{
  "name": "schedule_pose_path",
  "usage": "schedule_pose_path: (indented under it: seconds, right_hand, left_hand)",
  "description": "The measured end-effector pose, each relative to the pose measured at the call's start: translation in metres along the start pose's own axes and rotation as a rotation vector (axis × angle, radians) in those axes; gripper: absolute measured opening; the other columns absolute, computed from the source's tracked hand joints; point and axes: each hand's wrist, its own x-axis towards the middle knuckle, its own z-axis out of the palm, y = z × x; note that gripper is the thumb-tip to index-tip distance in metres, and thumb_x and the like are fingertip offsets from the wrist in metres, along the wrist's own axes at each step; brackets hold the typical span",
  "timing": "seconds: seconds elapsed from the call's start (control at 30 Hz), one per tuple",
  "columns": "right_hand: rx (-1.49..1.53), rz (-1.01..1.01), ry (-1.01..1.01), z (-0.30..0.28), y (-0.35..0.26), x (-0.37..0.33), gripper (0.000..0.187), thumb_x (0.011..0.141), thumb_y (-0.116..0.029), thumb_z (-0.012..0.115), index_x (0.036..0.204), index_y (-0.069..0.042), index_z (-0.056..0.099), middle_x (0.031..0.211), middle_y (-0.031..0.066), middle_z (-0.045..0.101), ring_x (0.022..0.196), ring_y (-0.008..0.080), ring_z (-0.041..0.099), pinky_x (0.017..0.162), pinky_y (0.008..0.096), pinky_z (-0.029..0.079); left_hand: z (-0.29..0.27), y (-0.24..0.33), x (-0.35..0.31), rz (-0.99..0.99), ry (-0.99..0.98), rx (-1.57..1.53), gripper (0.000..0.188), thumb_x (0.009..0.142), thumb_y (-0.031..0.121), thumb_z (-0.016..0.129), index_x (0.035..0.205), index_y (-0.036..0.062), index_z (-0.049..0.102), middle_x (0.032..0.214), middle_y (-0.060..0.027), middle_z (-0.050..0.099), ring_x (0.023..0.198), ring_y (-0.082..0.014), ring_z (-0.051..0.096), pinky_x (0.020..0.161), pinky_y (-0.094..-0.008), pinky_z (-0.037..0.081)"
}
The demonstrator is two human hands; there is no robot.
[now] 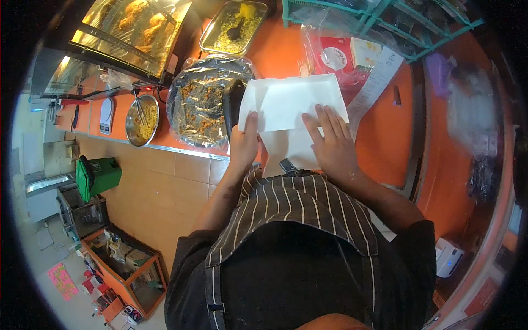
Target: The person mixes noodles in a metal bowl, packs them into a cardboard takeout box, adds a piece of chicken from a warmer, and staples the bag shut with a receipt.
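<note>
In front of my apron I have a white cardboard takeaway box (300,93), partly folded, its upper panel tilted up above a lower panel. My left hand (245,144) grips its left edge, the thumb on the near face and the other fingers hidden behind. My right hand (334,144) lies on the right part of the upper panel, with its fingers stretched out against the card. The lower panel reaches to the striped apron (297,201) at my waist.
Left of the box sits a foil-lined round tray (190,107) with brown food bits. Beyond are a noodle bowl with tongs (144,132), a scale (107,115), a food tray (234,41) and a lit display case (132,33). A long paper slip (379,80) and teal baskets (379,25) are rightward.
</note>
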Motion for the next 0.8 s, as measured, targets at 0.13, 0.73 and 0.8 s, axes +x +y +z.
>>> schedule_pose_path:
  seconds: [0.13,0.73,0.8]
  right_hand:
    - [-0.148,-0.089,-0.175,0.018,0.021,0.004,0.058,0.092,-0.014,0.051,0.149,-0.01,0.04,0.146,0.0182,0.045,0.131,0.036,0.047,0.109,0.0461,0.039]
    - [-0.128,-0.094,-0.197,0.17,0.042,-0.022,0.057,0.094,-0.013,0.049,0.15,-0.015,0.041,0.144,0.0221,0.049,0.123,0.0376,0.053,0.105,0.0489,0.041]
    - [-0.046,-0.007,-0.176,0.181,0.047,-0.024,0.054,0.092,-0.015,0.052,0.146,-0.014,0.046,0.139,0.0204,0.052,0.116,0.0352,0.054,0.1,0.0479,0.042]
  left_hand:
    - [0.009,-0.005,0.012,-0.111,-0.082,-0.134,0.047,0.102,0.045,0.055,0.091,0.0011,0.067,0.074,0.0001,0.059,0.068,-0.0084,0.052,0.06,-0.0264,0.041]
    - [0.028,-0.058,0.029,0.989,-0.261,0.905,0.055,0.086,0.024,0.073,0.13,0.0028,0.048,0.127,-0.0201,0.054,0.121,-0.037,0.053,0.101,-0.0433,0.045]
    - [0.048,-0.054,0.034,0.999,-0.657,1.023,0.059,0.087,0.025,0.071,0.135,0.0023,0.046,0.128,-0.0212,0.053,0.12,-0.039,0.053,0.104,-0.0441,0.044]
